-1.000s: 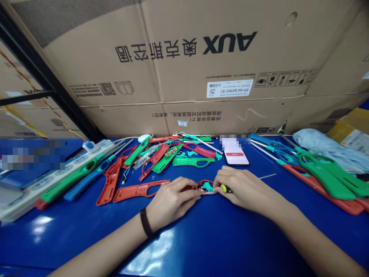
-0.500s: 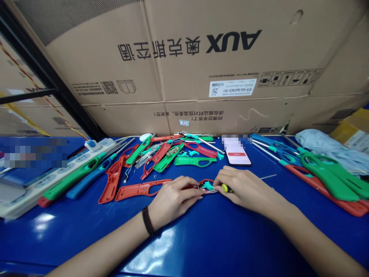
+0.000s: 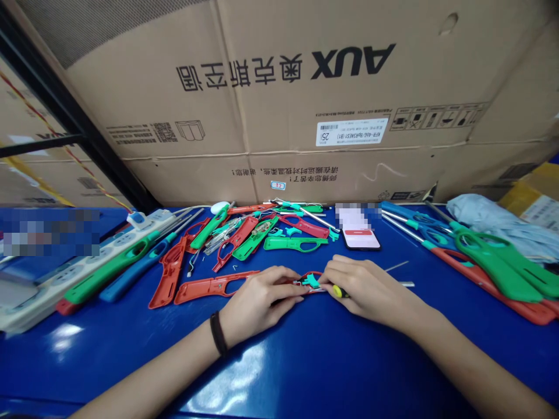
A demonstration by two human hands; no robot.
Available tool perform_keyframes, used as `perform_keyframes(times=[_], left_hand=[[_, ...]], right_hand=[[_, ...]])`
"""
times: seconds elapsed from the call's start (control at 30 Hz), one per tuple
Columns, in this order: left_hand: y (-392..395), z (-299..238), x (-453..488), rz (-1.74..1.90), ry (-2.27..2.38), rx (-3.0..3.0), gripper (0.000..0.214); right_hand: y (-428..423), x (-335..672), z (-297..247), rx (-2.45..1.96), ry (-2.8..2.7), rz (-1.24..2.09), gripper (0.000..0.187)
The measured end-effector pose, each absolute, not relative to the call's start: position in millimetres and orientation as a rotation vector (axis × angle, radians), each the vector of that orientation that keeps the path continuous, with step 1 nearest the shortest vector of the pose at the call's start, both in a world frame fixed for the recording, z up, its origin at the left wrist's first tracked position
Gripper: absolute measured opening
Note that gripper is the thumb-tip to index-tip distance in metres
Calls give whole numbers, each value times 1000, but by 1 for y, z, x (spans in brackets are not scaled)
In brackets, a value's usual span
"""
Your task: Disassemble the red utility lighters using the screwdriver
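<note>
An open red lighter shell (image 3: pixel 315 273) lies on the blue table between my hands, with a teal trigger piece (image 3: pixel 311 281) and thin wires inside it. My left hand (image 3: pixel 264 297) grips its left end, fingers closed; a dark band circles that wrist. My right hand (image 3: pixel 360 285) is closed around a screwdriver with a yellow and black handle (image 3: pixel 339 291), its thin shaft (image 3: pixel 396 266) pointing away to the right. Those fingertips touch the lighter near the trigger. A metal tube end (image 3: pixel 407 284) shows beyond the right hand. Another red shell half (image 3: pixel 203 288) lies left of my left hand.
Red and green shell halves (image 3: pixel 294 244), metal rods and small parts are heaped behind my hands. A phone (image 3: pixel 358 233) lies behind the right hand. Whole lighters (image 3: pixel 498 262) lie at right, others beside a power strip (image 3: pixel 26 305) at left. A cardboard box (image 3: pixel 279 128) stands behind.
My right hand and the screwdriver have shifted slightly left, and the shaft slants more steeply. The metal tube end has come into view. My left hand stays nearly in place.
</note>
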State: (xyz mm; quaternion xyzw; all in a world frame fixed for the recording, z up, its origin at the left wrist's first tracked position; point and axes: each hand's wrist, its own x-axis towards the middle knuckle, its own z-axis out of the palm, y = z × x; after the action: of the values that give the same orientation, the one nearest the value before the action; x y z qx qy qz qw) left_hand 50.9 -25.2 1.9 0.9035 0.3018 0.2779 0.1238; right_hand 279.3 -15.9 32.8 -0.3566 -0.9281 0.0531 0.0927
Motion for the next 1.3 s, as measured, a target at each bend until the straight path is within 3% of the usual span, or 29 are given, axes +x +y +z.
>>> perform_keyframes(times=[0.23,0.63,1.3], left_hand=[[-25,2,51,814,868,2634,22],[-24,1,45,796,813,2649,27],[-27,5,40,640,881,2756,31]], right_hand=[[-17,283,37,-1058,-2755,359,23],[-14,286,36,-1020,-2712,414,34],[-21,271,23,-1064,-2754,270,24]])
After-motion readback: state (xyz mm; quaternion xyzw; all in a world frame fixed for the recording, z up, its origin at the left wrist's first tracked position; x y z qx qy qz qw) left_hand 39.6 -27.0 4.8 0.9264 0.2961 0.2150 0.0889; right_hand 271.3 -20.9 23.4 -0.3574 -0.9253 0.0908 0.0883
